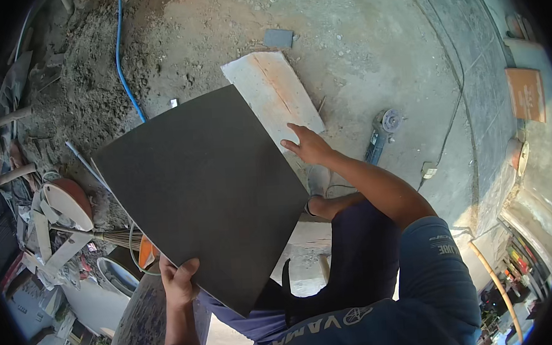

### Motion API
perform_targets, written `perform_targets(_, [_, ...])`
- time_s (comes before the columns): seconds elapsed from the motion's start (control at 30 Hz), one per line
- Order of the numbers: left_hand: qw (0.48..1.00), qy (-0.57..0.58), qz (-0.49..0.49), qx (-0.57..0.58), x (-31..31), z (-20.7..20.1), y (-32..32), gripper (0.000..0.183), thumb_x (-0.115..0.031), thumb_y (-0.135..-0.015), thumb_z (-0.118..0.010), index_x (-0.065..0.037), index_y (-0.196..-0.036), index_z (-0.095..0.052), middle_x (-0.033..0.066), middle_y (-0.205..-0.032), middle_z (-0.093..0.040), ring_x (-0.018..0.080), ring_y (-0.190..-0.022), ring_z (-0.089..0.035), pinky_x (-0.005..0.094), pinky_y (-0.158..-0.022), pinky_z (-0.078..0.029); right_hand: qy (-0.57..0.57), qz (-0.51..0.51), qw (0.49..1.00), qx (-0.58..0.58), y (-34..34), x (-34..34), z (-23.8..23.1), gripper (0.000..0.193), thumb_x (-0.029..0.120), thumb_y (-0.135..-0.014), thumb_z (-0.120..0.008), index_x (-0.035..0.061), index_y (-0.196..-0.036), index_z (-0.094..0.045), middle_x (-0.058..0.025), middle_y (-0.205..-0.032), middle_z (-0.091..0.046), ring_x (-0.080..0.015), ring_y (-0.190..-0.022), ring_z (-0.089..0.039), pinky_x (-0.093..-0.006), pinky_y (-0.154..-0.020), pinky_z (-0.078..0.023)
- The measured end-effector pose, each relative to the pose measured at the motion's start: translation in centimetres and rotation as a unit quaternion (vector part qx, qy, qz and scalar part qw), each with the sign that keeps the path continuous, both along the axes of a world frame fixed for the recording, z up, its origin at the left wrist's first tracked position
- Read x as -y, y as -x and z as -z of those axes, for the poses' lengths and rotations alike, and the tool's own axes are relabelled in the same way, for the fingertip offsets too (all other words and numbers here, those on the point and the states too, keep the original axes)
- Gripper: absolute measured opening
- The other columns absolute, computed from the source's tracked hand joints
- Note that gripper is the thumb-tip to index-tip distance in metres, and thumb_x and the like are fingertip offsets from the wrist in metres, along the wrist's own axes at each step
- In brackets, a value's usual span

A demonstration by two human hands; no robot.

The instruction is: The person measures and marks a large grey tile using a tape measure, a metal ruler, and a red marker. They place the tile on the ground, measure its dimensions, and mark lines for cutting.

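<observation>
A large dark grey tile (201, 190) is held up tilted in front of me, hiding the ground behind it. My left hand (180, 281) is closed on its lower left edge, thumb on the dark face. My right hand (309, 146) is off the tile, just past its right edge, with thumb and forefinger apart and nothing in them. Beneath that hand lies a whitish slab (277, 87) with rusty brown streaks. To the right, an angle grinder (384, 131) with a pale disc rests on the concrete floor.
A small grey tile piece (278, 38) lies beyond the slab. A blue hose (119, 62) crosses loose soil at the left. Rubble, a round basin (69, 203) and a broom (117, 238) crowd the left side. A cable with a plug connector (429, 170) runs along the right.
</observation>
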State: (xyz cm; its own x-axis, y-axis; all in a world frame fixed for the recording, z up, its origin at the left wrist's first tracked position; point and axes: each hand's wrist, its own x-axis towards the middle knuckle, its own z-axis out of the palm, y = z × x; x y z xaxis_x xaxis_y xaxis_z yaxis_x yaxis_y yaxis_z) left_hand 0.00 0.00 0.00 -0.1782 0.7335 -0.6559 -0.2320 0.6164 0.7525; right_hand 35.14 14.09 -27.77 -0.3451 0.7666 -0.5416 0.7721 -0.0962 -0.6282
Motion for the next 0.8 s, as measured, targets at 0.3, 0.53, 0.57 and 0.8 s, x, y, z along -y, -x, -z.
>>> perform_targets(0.3, [0.994,-0.099,-0.023,-0.030,-4.9,18.3,1.5,0.057,-0.009,-0.072,-0.076,0.004,-0.125,-0.058,0.0169,-0.113,-0.067,0.0311,-0.098,-0.069,0.0406,-0.086,-0.056,-0.015,0.088,0.993,-0.083,-2.2,-6.7,14.3,0.072,0.059,-0.097,-0.054,-0.0044,-0.132,-0.053,-0.0260,-0.116,-0.064,-0.0390,-0.109,-0.062,-0.0454,-0.091,-0.050])
perform_targets(0.53, [0.987,-0.138,-0.051,-0.065,-2.4,17.7,2.0,0.062,-0.013,-0.073,-0.072,0.005,-0.129,-0.054,0.0190,-0.116,-0.065,0.0317,-0.099,-0.067,0.0395,-0.086,-0.055,-0.212,0.071,0.972,-0.075,3.5,-2.1,14.0,0.064,0.053,-0.096,-0.062,-0.0022,-0.128,-0.055,-0.0210,-0.106,-0.063,-0.0340,-0.098,-0.063,-0.0427,-0.085,-0.051])
perform_targets(0.57, [0.986,-0.139,-0.056,-0.069,-2.1,17.4,1.8,0.062,-0.014,-0.072,-0.072,0.006,-0.128,-0.054,0.0191,-0.116,-0.065,0.0317,-0.099,-0.067,0.0395,-0.086,-0.055,-0.231,0.072,0.967,-0.086,4.0,-1.2,13.4,0.061,0.050,-0.095,-0.064,-0.0011,-0.128,-0.055,-0.0193,-0.104,-0.063,-0.0315,-0.095,-0.063,-0.0410,-0.083,-0.051])
perform_targets(0.8, [0.990,-0.135,-0.043,-0.024,-3.1,20.4,2.1,0.060,-0.012,-0.071,-0.070,0.004,-0.127,-0.055,0.0186,-0.111,-0.066,0.0312,-0.096,-0.069,0.0404,-0.084,-0.058,-0.233,0.119,0.960,-0.105,0.6,2.1,14.5,0.057,0.050,-0.093,-0.067,-0.0004,-0.118,-0.054,-0.0189,-0.102,-0.058,-0.0352,-0.094,-0.059,-0.0454,-0.083,-0.050])
